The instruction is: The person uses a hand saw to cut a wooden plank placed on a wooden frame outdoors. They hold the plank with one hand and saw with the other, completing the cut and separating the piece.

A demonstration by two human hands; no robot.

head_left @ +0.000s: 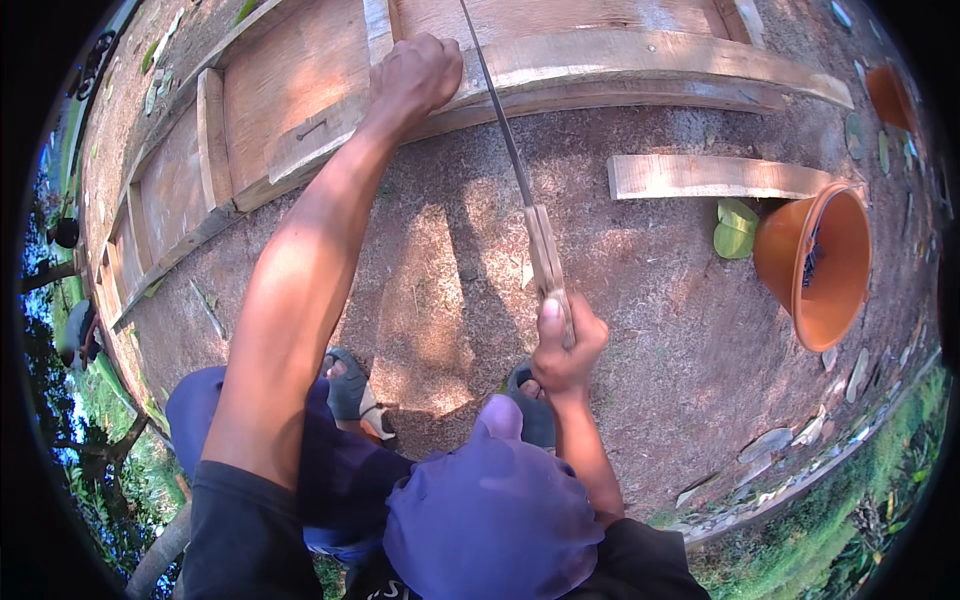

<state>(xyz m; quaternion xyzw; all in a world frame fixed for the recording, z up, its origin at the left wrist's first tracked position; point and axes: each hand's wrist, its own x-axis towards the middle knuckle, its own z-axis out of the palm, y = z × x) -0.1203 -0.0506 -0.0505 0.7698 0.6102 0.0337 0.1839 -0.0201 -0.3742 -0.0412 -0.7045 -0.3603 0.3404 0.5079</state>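
Note:
My right hand (568, 345) is wrapped round the wooden handle of a handsaw (541, 245). Its long, narrow blade runs away from me, seen nearly edge-on, and crosses a wooden beam (600, 62) at the near side of a large timber frame. Just left of the blade, my left hand (415, 75) is closed over that beam, where a crosspiece meets it. The frame has a reddish-brown panel (290, 70) between its pieces of lumber. Whether the teeth have bitten into the wood cannot be made out.
An orange bucket (835, 270) lies tipped on the dirt ground at right, with small dark pieces inside. Beside it are a loose wood plank (700, 177) and a green leaf (735, 228). My sandalled feet stand below the saw. Another orange container (888, 98) is farther off.

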